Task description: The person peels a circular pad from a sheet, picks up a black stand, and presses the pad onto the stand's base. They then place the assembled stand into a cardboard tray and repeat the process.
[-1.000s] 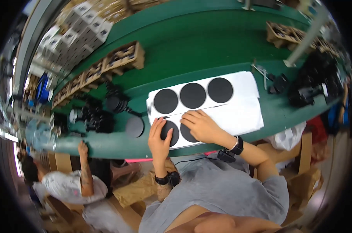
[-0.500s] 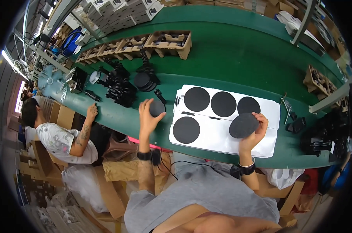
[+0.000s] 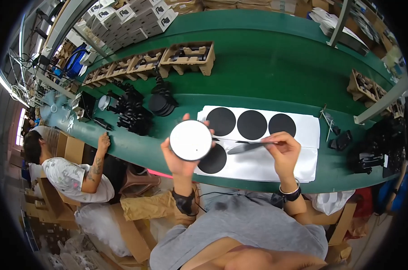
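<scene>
Left hand [image 3: 179, 157] grips the round white flat-faced disc [image 3: 191, 140] upright, while the right hand [image 3: 285, 150] pinches a thin black round film [image 3: 246, 146] edge-on, pointing leftward toward it.

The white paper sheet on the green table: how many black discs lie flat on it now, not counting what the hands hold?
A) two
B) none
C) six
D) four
D: three black discs lie in a row along the far side of the white paper sheet, and a fourth black disc lies nearer the person, partly behind the white round part held up by the left hand.
</scene>
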